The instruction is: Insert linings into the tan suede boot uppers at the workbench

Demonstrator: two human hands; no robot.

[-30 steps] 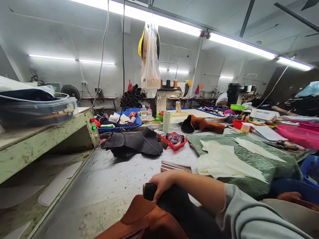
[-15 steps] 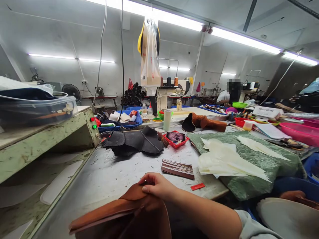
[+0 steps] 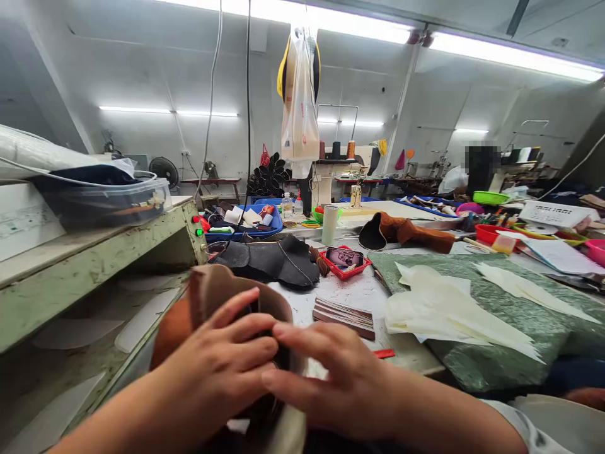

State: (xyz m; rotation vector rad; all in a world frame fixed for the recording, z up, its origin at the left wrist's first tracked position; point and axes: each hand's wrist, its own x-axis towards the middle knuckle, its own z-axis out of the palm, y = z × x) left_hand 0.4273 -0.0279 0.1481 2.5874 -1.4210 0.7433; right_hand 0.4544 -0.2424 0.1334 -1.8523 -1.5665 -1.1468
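A brown leather piece (image 3: 205, 287), curled round with its paler inner side showing, stands up in front of me at the near edge of the table. My left hand (image 3: 229, 356) lies across it, fingers bent over the leather and gripping it. My right hand (image 3: 338, 372) meets the left one from the right. Its thumb and forefinger reach the leather beside my left fingertips, slightly blurred. Something dark shows between the hands, and the lower part of the leather is hidden behind them.
Dark leather pieces (image 3: 269, 258), a red tray (image 3: 347, 272) holding a phone, and brown strips (image 3: 344, 317) lie ahead. Pale cut pieces (image 3: 444, 306) rest on a green sheet (image 3: 501, 366) at right. A green-framed shelf unit (image 3: 108, 271) borders the left side.
My left hand has come into view and onto the leather. The leather has been raised and turned from lying folded to standing curled. My view has swung slightly left.
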